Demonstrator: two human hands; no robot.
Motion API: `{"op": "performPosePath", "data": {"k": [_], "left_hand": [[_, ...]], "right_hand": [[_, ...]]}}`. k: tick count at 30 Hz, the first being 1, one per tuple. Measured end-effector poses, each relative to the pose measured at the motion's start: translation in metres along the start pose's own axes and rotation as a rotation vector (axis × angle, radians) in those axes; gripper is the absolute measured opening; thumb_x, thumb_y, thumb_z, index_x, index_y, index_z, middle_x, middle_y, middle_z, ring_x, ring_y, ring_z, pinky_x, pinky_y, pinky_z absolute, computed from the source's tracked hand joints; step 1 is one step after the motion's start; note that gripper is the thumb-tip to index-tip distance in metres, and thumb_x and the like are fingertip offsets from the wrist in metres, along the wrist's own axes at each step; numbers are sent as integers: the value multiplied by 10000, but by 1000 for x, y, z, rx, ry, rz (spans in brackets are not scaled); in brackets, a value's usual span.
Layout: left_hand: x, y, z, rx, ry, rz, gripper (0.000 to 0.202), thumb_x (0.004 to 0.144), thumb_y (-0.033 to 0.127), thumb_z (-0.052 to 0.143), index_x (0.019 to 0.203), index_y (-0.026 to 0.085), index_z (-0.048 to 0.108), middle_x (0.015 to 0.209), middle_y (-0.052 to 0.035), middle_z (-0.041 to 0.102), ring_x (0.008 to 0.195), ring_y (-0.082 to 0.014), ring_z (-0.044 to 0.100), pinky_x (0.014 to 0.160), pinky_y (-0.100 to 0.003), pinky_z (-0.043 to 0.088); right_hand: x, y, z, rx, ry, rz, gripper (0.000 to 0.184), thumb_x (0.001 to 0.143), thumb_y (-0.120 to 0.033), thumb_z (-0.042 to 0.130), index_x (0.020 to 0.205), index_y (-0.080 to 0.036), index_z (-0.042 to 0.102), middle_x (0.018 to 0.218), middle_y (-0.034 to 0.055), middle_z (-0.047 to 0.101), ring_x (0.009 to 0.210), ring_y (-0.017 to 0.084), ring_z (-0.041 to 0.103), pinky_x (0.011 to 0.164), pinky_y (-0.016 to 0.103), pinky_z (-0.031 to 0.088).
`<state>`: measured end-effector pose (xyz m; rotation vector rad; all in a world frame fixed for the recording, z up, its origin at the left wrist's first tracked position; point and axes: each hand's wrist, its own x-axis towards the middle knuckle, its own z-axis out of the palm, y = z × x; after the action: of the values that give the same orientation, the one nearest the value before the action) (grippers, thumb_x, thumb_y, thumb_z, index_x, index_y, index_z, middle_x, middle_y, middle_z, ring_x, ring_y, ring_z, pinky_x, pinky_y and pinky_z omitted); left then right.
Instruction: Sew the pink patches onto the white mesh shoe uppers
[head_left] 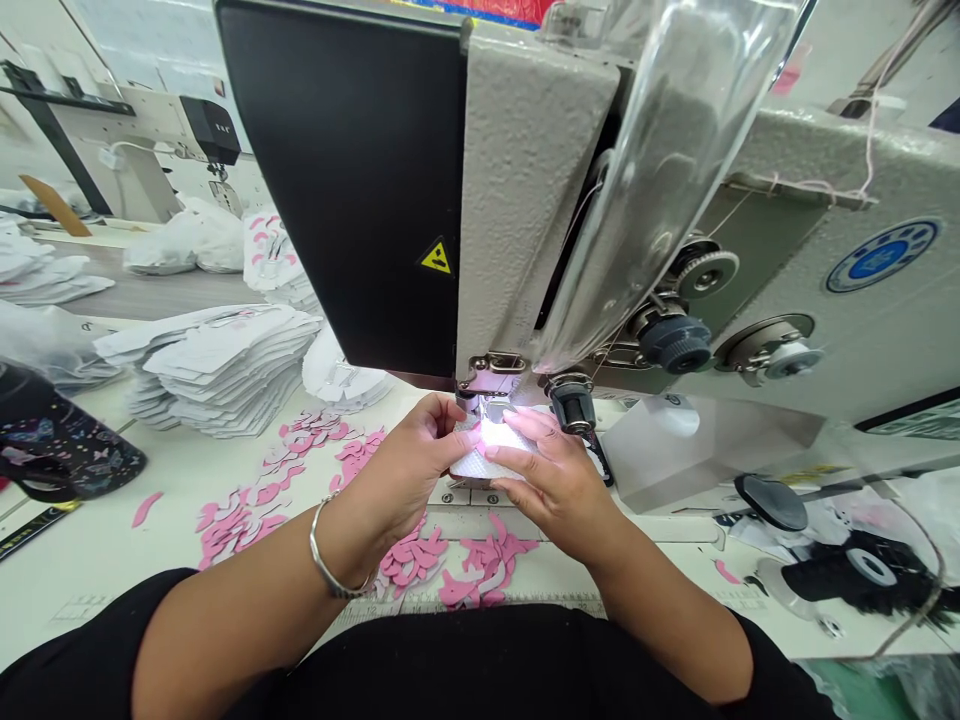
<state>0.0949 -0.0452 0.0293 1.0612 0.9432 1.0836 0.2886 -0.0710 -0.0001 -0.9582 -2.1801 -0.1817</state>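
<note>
At the far left, a dark bottle (64, 445) is cut off by the edge, apparently set aside from the work area. Next to it, a stack of white pieces (225, 365) is piled on the table (172, 465), probably so that it can be reached by the left hand (409, 460). Loose pink pieces (411, 560) are strewn farther right, partly covered by the left forearm. Under the head of the sewing machine (536, 160), a small white piece (474, 465) is held. Its left edge is pinched by the left hand, though what lies beneath the thumb is hidden. Its right part is pressed by the right hand (559, 480), whose fingers are spread and unclenched; by both it is seemingly kept flat and steady. The needle's point is lost in glare and behind fingers. At the right, a black spool (817, 585) is seen among a jumble hard to make out
</note>
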Motion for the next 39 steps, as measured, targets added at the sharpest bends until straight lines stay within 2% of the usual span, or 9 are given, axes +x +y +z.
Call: {"op": "performPosePath", "data": {"k": [3, 7, 12, 15, 19, 23, 32, 39], "left_hand": [[0, 0, 2, 18, 29, -16, 288, 717, 229, 763, 904, 201, 546, 816, 37, 509, 658, -102, 493, 527, -206, 400], [-1, -1, 4, 78, 36, -15, 274, 755, 261, 736, 944, 204, 546, 816, 35, 515, 637, -97, 478, 496, -201, 373], [-1, -1, 5, 144, 47, -17, 261, 773, 279, 704, 958, 213, 533, 825, 31, 499, 640, -99, 463, 498, -204, 372], [0, -1, 7, 165, 75, -19, 283, 758, 286, 704, 972, 217, 532, 833, 26, 494, 647, -101, 462, 506, -207, 371], [-1, 0, 11, 167, 96, -7, 269, 750, 268, 693, 955, 211, 529, 828, 21, 510, 644, -104, 464, 509, -211, 360], [-2, -1, 13, 147, 119, 11, 280, 735, 248, 683, 975, 219, 541, 809, 26, 510, 633, -110, 474, 522, -221, 362], [0, -10, 9, 143, 84, 40, 297, 784, 283, 694, 1032, 233, 538, 834, 32, 514, 664, -108, 464, 552, -222, 364], [3, -12, 7, 166, 117, 52, 332, 787, 287, 690, 1084, 254, 545, 873, 28, 512, 675, -118, 468, 554, -234, 367]], "right_hand": [[3, 3, -7, 49, -69, 41, 243, 951, -371, 598, 1165, -294, 682, 1201, 97, 594, 1186, 283, 558, 1020, 517, 478], [7, 6, -16, 87, -195, 114, 257, 924, -410, 635, 1164, -339, 687, 1149, 60, 566, 989, 223, 616, 906, 417, 552], [8, 14, -18, 103, -220, 135, 276, 907, -446, 652, 1171, -376, 687, 996, 26, 564, 867, 190, 603, 842, 379, 559], [9, 21, -17, 136, -232, 114, 284, 910, -451, 648, 1188, -398, 676, 943, 16, 579, 895, 198, 596, 823, 373, 553], [11, 29, -17, 165, -248, 84, 271, 920, -430, 642, 1185, -393, 682, 1090, 30, 604, 1013, 209, 592, 883, 381, 535], [12, 34, -18, 197, -258, 73, 267, 925, -436, 633, 1178, -376, 689, 1132, 34, 612, 1057, 211, 593, 916, 392, 524], [14, 36, -20, 209, -259, 72, 257, 932, -447, 617, 1173, -391, 687, 1233, 28, 614, 1113, 221, 591, 916, 402, 529], [16, 33, -19, 242, -229, 46, 257, 953, -434, 590, 1193, -374, 661, 1153, -12, 666, 1025, 176, 628, 907, 359, 528]]}}
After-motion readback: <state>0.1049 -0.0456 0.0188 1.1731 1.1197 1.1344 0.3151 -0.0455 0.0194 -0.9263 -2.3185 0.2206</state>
